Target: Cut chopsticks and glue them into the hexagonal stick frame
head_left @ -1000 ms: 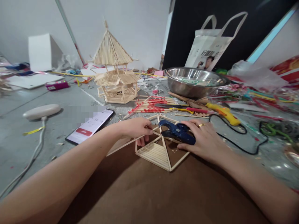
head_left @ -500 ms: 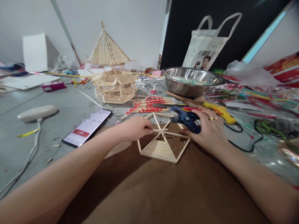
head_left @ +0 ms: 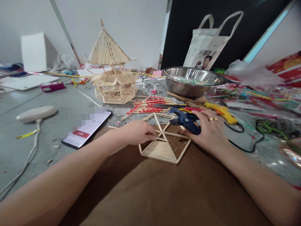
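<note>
A hexagonal frame of thin wooden sticks [head_left: 184, 152] with spokes meeting in the middle lies on brown paper [head_left: 150, 194]. Its near section is partly filled with parallel sticks [head_left: 158, 150]. My left hand [head_left: 141, 133] is closed in a pinch on a short wooden stick [head_left: 162, 139], which lies across two spokes just above the filled rows. Wrapped round a dark blue hand cutter [head_left: 187, 121], my right hand [head_left: 208, 127] is at the frame's right side. The cutter's jaws point left and are apart, over the frame's far right part.
Behind the frame lie red-wrapped sticks [head_left: 150, 106]. A stick-built pagoda model [head_left: 113, 81] stands at the back, beside a steel bowl [head_left: 192, 89]. To the right is a yellow glue gun [head_left: 222, 113] with a black cord; to the left, a phone [head_left: 87, 130].
The stick in my left hand has moved from the hub down towards the filled rows. My right hand and the cutter have barely moved.
</note>
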Action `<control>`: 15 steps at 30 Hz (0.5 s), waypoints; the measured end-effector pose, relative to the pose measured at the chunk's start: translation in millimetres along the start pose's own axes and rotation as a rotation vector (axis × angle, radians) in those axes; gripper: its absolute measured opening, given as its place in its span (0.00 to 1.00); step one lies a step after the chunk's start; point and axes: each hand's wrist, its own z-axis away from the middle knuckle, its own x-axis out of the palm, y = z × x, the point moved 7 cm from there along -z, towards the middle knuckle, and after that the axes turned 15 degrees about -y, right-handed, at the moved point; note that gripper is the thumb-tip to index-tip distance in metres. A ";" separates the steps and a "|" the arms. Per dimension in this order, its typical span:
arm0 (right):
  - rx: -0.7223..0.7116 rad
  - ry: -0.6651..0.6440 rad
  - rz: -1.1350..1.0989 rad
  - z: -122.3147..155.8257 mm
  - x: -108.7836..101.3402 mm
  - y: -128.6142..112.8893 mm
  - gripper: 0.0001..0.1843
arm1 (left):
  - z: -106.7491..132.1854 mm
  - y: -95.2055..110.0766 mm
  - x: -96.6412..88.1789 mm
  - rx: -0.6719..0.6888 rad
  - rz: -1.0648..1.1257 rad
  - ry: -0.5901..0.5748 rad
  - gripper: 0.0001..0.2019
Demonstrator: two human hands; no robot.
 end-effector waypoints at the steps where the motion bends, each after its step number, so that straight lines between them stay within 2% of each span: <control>1: -0.003 -0.001 0.004 0.0 -0.2 -0.4 0.36 | -0.4 -0.1 0.6 0.000 -0.003 -0.001 0.13; 7: -0.009 -0.045 0.021 -0.4 1.0 -2.1 0.37 | -1.1 -2.4 1.6 -0.015 -0.006 0.006 0.13; 15: -0.009 -0.042 0.012 -0.7 0.5 -2.8 0.36 | -1.0 0.2 1.8 -0.018 -0.048 0.006 0.12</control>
